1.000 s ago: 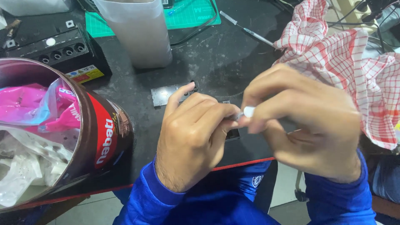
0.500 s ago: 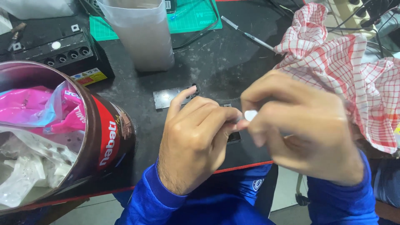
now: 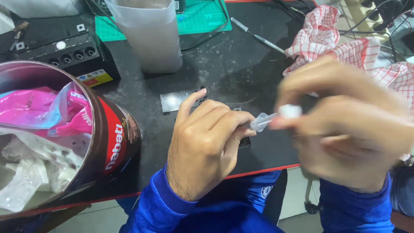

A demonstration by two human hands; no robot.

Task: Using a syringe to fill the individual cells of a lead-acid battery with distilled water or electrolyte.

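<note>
Fingers of my L hand pinch small clear tube, blurred R hand closed on its white cap; I keep tube steady.

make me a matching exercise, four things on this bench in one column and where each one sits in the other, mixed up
Things:
1. round brown and red tin
2. red and white checked cloth
3. translucent plastic cup
4. small clear tube with a white cap

Places:
A. far right of the bench
B. between the two hands
C. near left edge
D. far side, on the green mat's edge

Pairs: 1-C, 2-A, 3-D, 4-B
</note>
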